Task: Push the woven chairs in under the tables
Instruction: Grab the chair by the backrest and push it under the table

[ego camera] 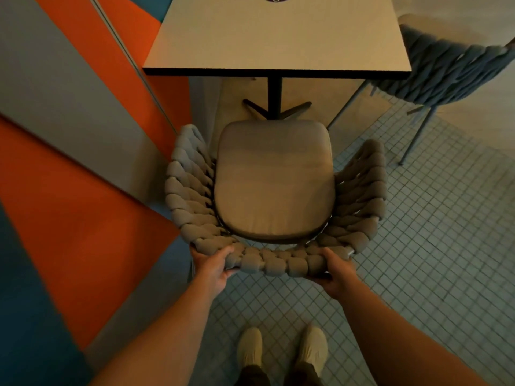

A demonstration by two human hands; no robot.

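Note:
A grey woven chair (192, 196) with a beige seat cushion (274, 176) stands in front of me, facing a pale square table (278, 37). My left hand (213, 267) grips the left part of the chair's braided back rim, and my right hand (335, 271) grips the right part. The cushion's front edge sits just short of the table's near edge, close to the black pedestal base (276, 104). A second, blue-grey woven chair (451, 71) stands at the table's right side, partly under its corner.
An orange, grey and blue panelled wall (72, 168) runs close along the left of the chair. The floor (434, 232) is small pale tiles. My two light shoes (281, 352) stand right behind the chair.

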